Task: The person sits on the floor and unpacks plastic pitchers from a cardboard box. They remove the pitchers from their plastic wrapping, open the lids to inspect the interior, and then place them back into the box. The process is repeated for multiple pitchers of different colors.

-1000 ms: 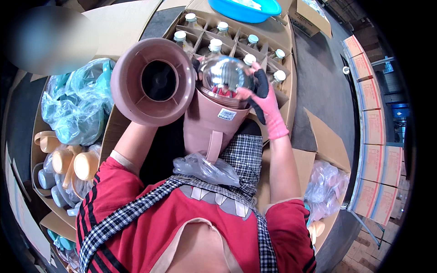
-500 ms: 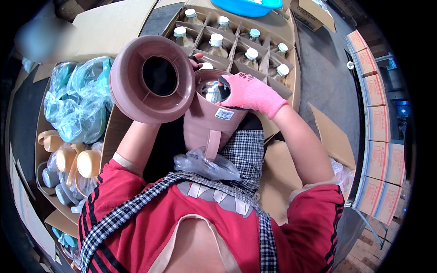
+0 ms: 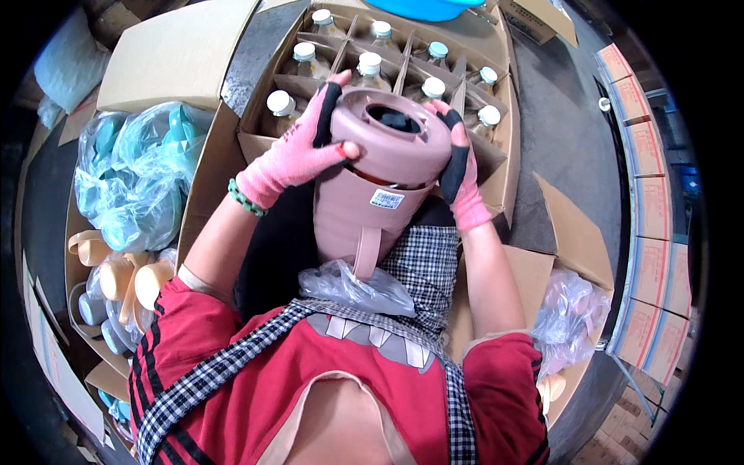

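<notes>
A mauve plastic jug body [image 3: 341,213] with a side handle [image 3: 368,249] and a small white label stands on my lap. Over its mouth sits a matching round collar [image 3: 356,132] with a dark central opening, slightly tilted, with a thin gap along the front rim. My left hand [image 3: 298,151], in a pink fingerless-tipped glove, grips the collar's left side. My right hand [image 3: 459,167], gloved the same way, is wrapped on its right side. Crumpled clear plastic bag [image 3: 353,288] bunches around the jug's base.
Ahead stands a divided carton [image 3: 505,155] of capped glass liners [image 3: 370,66]. At left, a box holds bagged teal parts [image 3: 128,174] and peach parts [image 3: 116,277]. An open carton with clear plastic [image 3: 570,314] is at right. Stacked cartons [image 3: 651,201] line the far right.
The collar has moved right and down from beside the jug onto its mouth. My right hand has left the jug's inside and now holds the collar's right side.
</notes>
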A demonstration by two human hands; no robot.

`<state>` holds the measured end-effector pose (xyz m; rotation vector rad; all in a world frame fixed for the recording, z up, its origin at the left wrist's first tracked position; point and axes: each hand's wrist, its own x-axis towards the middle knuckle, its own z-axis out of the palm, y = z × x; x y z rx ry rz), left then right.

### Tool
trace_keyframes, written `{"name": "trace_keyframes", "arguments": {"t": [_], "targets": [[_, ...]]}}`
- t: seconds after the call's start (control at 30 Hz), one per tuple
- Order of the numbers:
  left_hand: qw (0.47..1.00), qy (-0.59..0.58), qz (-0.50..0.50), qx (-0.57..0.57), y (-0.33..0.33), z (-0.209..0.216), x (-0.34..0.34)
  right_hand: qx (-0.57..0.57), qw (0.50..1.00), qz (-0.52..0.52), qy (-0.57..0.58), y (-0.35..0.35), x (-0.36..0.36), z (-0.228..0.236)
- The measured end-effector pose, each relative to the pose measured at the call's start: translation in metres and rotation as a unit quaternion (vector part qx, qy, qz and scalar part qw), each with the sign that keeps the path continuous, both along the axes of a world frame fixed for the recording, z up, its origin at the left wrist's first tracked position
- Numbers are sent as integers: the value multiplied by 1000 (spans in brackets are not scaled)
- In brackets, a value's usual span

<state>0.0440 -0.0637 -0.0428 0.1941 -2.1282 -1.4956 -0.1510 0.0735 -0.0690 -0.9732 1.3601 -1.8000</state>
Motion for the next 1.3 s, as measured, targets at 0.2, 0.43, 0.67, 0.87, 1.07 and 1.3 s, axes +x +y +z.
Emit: {"name": "trace_keyframes", "arguments": {"t": [0.2, 0.43, 0.67, 0.87, 1.07, 1.3], "targets": [[999, -16, 12, 32, 10, -4, 10, 17, 998, 24, 50, 9, 5, -3], [987, -2, -73, 145, -10, -9, 8, 10, 992, -50, 117, 21, 19, -6], [995, -66, -30, 67, 1, -5, 6, -15, 999, 0, 34, 22, 6, -17], [975, -30, -163, 151, -17, -8, 9, 11, 983, -76, 168, 40, 37, -12], [973, -14, -45, 225, 9, 7, -2, 42, 986, -155, 35, 32, 25, 20], [987, -65, 150, 13, 48, 16, 10, 56, 983, 23, -171, -1, 9, 24]]}}
